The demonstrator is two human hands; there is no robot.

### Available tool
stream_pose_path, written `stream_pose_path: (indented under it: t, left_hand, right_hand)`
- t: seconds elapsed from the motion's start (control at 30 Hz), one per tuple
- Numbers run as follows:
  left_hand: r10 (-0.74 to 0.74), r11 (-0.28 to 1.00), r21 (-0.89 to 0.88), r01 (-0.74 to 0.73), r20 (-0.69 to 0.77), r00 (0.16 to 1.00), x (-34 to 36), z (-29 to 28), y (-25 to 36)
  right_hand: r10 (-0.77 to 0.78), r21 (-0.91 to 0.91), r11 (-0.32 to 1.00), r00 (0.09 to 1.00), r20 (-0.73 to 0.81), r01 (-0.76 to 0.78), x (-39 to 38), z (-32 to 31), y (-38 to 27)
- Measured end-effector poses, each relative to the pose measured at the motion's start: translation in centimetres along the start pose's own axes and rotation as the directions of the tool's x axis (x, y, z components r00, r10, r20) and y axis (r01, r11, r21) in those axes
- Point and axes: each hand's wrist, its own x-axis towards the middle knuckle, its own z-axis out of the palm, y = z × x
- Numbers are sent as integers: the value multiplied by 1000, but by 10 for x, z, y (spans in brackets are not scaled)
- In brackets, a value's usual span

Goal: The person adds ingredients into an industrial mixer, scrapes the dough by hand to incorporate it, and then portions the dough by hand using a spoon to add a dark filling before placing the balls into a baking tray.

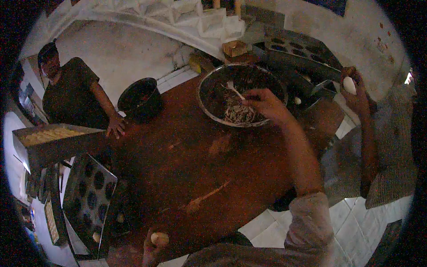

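From where I stood, the spread between the two hands counted most. The person's right hand (265, 103) was over the large metal bowl (203, 106), at the far side of the worktop (178, 169), its fingers pinched around a white utensil (238, 92). That utensil's long axis ran slantwise, from the fingertips away toward the far left, over the dark inside of the bowl. A mound of brownish, shredded-looking filling (239, 115) sat in the bowl just below the fingers and a little to their left, on the side nearer the person, so the utensil's free end pointed past the mound rather than into it.

The left hand (150, 252) was well apart from all this, low at the near left of the worktop. It appeared closed around a pale round piece (160, 239), which looked like dough, though the gloom hid most of the fingers. From that piece, the mound lay far off and to the right, and the right hand was plainly the nearer one to it.

To my eye, the open stretch of worktop between the piece and the bowl was the distance to reckon with.
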Motion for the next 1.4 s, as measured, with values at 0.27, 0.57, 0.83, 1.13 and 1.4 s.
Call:
stream_pose_path:
  t: [0.27, 0.57, 0.83, 1.13, 1.4]
  left_hand:
    - [82, 994, 76, -84, 33, 996, 18, 15, 20]
    - [-67, 998, -19, 67, 16, 998, 21, -35, 15]
    - [149, 957, -259, -127, 64, 987, 27, -36, -11]
    - [104, 986, -127, -110, -47, 993, -11, -47, -56]
    - [113, 979, -189, -78, 182, 977, -19, -36, -57]
  right_hand:
    - [389, -931, 364, 908, 158, 6, 201, 47, 186]
    - [307, -765, 636, 943, 130, -102, 243, 128, 184]
    - [-14, -429, 886, 935, 353, 175, 219, 107, 204]
    - [-92, -330, 915, 915, 393, 233, 146, 128, 139]
    - [-74, -179, 981, 997, 32, 78, 81, 124, 77]
